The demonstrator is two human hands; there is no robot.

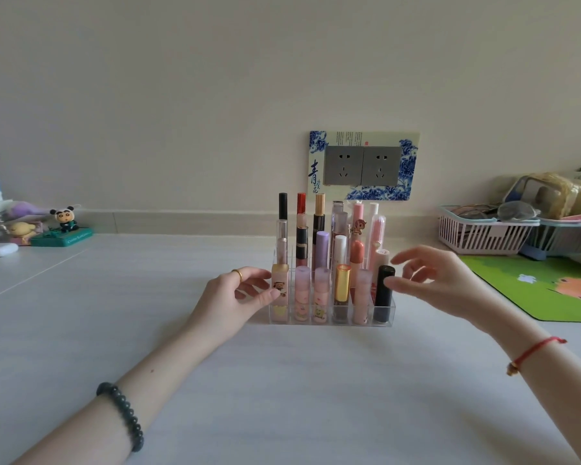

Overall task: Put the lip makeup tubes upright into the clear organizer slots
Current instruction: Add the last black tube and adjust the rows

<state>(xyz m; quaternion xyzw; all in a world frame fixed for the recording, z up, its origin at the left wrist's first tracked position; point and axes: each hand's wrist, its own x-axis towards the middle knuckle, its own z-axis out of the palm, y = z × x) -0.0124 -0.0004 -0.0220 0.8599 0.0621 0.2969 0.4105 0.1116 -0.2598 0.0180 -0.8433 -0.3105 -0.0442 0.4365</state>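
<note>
Evidently little was left to be done: the clear acrylic organizer [322, 323] was set on the white table [282, 380] a little short of the wall, and its slots were seen to be filled with lip makeup tubes, all upright, the taller ones ranged at the back so that the short front row could be reached. No loose tube was seen on the table. The left hand [230, 297] was laid against the organizer's front-left corner; its thumb [270, 296] and forefinger were lightly curved and touched the cream square tube with a cartoon face [280, 290] from one side only, so nothing was clamped; the contact was judged to be for steadying the light case. The right hand [440, 283] was held at the opposite end, fingers spread apart and empty, the thumb tip at the black cylindrical tube [384, 290] in the front-right slot (touching or just beside, which could not be told); a final straightening was judged likely. A green printed mat [534, 290] and a pink slatted basket [477, 233] were placed well apart to the right.
</note>
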